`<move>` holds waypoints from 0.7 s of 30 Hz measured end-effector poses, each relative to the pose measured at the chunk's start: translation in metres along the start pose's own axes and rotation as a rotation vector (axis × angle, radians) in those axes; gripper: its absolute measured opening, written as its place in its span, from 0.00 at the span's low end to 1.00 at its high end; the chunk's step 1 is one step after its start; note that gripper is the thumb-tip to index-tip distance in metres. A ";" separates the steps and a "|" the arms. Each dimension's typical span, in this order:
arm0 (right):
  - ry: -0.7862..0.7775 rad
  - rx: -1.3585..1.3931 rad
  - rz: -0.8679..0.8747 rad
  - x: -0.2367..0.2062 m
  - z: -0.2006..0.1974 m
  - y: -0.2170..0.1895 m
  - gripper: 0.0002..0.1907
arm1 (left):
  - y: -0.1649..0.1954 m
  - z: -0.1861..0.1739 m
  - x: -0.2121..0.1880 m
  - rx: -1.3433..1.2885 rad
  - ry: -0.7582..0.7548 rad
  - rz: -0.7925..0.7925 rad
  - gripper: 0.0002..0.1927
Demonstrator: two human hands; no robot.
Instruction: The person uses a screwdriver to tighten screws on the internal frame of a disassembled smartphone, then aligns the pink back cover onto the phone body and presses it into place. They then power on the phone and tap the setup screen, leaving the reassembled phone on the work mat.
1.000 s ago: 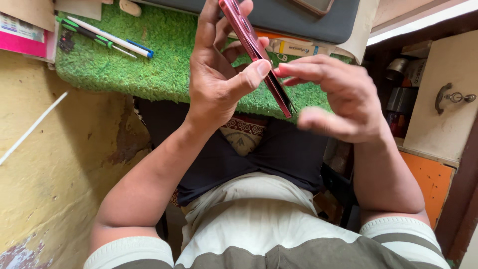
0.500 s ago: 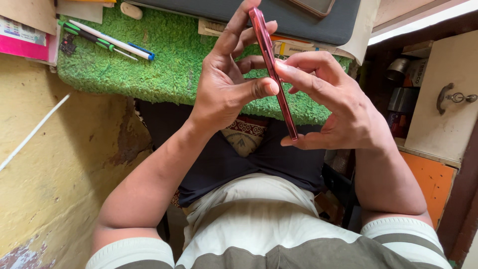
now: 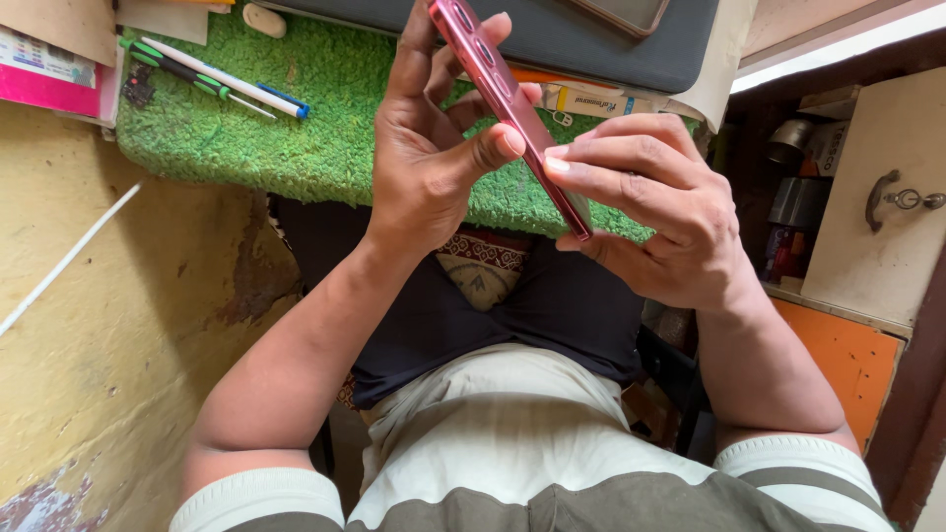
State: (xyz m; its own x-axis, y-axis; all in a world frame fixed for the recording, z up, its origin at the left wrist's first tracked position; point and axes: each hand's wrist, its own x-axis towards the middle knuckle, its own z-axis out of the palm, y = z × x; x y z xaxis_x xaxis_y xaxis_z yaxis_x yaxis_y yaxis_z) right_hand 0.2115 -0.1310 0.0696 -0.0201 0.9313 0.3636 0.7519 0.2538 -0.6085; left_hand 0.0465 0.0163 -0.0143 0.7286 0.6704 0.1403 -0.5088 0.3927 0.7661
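A slim pink-red phone (image 3: 505,99) is held on edge above the green fuzzy mat (image 3: 325,128), its side facing me. My left hand (image 3: 434,158) grips it from the left, fingers along its upper part and the thumb pressed against its side near the middle. My right hand (image 3: 650,212) holds the lower end, forefinger laid along the edge and thumb underneath. Both hands hover over my lap, in front of the desk's edge.
On the mat lie a green-handled screwdriver (image 3: 172,69), a white pen (image 3: 236,81) and a small white oval piece (image 3: 263,19). A dark grey pad (image 3: 591,39) sits behind the hands. Yellow wall (image 3: 89,325) at left, cupboard with metal handle (image 3: 892,197) at right.
The phone has been tilted and shifted slightly in my hands; my right forefinger now lies along its edge and my left thumb presses its side.
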 end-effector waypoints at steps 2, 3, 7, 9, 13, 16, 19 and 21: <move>0.039 -0.042 -0.010 -0.002 0.002 0.001 0.25 | -0.001 0.000 0.000 -0.012 0.025 0.017 0.51; 0.059 -0.047 -0.012 -0.004 0.003 0.001 0.24 | -0.001 0.001 0.000 -0.013 0.039 0.025 0.51; 0.131 -0.052 -0.016 -0.010 0.008 0.004 0.20 | -0.003 0.003 0.001 -0.044 0.063 0.055 0.51; 0.164 -0.055 -0.014 -0.013 0.010 0.006 0.18 | -0.004 0.002 0.000 -0.060 0.060 0.078 0.50; 0.258 -0.066 -0.043 -0.015 0.016 0.008 0.16 | -0.008 0.000 -0.003 -0.082 0.070 0.106 0.49; 0.325 -0.099 -0.074 -0.017 0.020 0.008 0.15 | -0.010 0.000 -0.006 -0.107 0.088 0.097 0.49; 0.373 -0.130 -0.101 -0.022 0.022 0.009 0.14 | -0.011 0.003 -0.010 -0.129 0.107 0.093 0.50; 0.410 -0.128 -0.120 -0.025 0.024 0.011 0.14 | -0.013 0.004 -0.012 -0.141 0.110 0.108 0.49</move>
State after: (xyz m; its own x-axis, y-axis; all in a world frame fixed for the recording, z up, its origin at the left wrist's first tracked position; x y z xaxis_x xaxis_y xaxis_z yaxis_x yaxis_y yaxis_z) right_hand 0.2046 -0.1451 0.0373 0.1311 0.7103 0.6915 0.8364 0.2952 -0.4618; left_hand 0.0464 0.0003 -0.0231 0.6155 0.7753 0.1418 -0.6462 0.3933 0.6540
